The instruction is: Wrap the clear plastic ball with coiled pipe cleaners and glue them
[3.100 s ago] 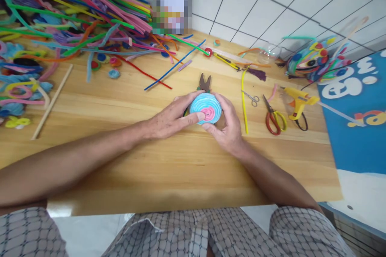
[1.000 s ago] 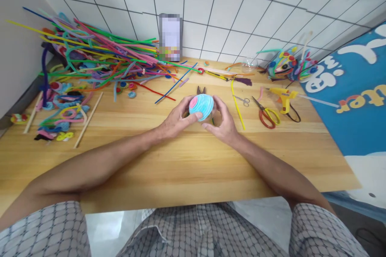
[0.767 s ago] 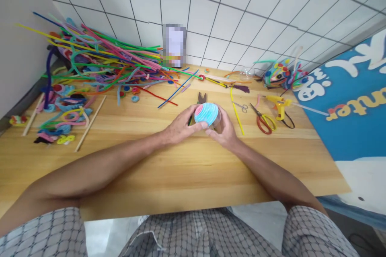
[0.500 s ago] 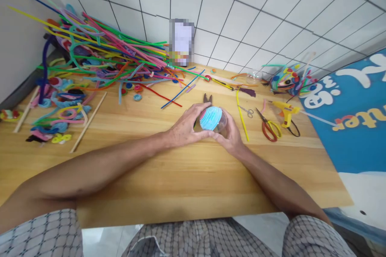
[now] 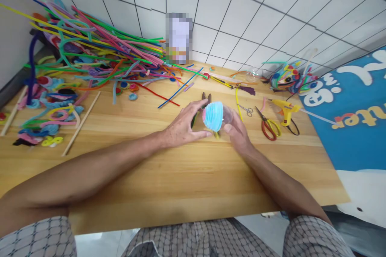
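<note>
A dome wound from light blue pipe cleaner with a pink centre [image 5: 213, 115] sits over a clear plastic half-sphere [image 5: 227, 115], tilted on its side above the wooden table [image 5: 169, 168]. My right hand [image 5: 238, 133] grips it from below and behind. My left hand [image 5: 183, 126] touches its left side with thumb and fingers curled round it. Brown-handled pliers [image 5: 206, 97] lie just behind the dome.
A big heap of coloured pipe cleaners [image 5: 90, 54] fills the back left, with coiled pieces [image 5: 51, 116] at the far left and a wooden stick [image 5: 81, 122]. To the right lie a yellow pipe cleaner [image 5: 237, 102], small scissors [image 5: 246, 109], red-handled scissors [image 5: 267, 124], a yellow glue gun [image 5: 285, 109] and a colourful pipe-cleaner figure [image 5: 289, 76].
The blue dome has been turned from face-up to lying on its side, showing the clear half-sphere under it. My hands have shifted round it as the view moved.
</note>
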A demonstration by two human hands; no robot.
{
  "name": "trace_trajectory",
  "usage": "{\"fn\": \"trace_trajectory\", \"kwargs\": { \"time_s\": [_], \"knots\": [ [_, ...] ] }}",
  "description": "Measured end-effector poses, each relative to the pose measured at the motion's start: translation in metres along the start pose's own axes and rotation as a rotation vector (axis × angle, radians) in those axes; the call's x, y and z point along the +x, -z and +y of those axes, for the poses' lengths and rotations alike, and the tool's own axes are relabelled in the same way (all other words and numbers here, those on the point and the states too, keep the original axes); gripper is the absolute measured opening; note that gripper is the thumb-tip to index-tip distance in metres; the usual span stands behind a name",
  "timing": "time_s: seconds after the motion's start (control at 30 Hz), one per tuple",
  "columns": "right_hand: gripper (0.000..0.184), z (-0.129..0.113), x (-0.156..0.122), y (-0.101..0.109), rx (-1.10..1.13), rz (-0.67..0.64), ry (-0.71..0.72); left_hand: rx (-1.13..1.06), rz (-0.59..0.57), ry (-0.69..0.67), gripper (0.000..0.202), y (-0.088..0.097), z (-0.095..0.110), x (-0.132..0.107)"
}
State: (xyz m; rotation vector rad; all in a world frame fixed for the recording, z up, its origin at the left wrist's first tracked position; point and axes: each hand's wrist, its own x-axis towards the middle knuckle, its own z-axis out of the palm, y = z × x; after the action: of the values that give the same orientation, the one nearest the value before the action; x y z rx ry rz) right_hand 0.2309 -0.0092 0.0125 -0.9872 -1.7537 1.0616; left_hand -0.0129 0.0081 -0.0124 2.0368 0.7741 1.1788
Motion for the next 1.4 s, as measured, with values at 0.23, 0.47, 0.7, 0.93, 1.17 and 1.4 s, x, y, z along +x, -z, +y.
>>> {"fn": "trace_trajectory", "kwargs": {
  "time_s": [0.23,0.47,0.7,0.93,1.17,1.4],
  "knots": [
    [0.079,-0.032,0.041,0.027,0.154,0.001,-0.262,0.029,0.086,0.091,0.056,0.004,0.002,0.0],
    [0.077,-0.033,0.069,0.021,0.39,-0.017,-0.416,0.042,0.122,0.19,0.031,0.008,0.003,0.004],
    [0.067,-0.014,0.071,0.015,0.541,-0.017,-0.461,0.022,0.142,0.251,0.029,0.008,0.005,0.003],
    [0.059,0.013,0.059,0.012,0.415,-0.043,-0.354,0.001,0.187,0.117,0.053,0.007,0.0,0.0],
    [0.083,0.005,0.054,0.014,0.05,-0.091,-0.125,0.163,0.162,-0.003,0.09,0.006,-0.002,-0.001],
    [0.068,-0.013,0.046,0.017,-0.344,-0.106,-0.089,0.2,0.156,-0.024,0.082,0.003,-0.01,0.001]
  ]
}}
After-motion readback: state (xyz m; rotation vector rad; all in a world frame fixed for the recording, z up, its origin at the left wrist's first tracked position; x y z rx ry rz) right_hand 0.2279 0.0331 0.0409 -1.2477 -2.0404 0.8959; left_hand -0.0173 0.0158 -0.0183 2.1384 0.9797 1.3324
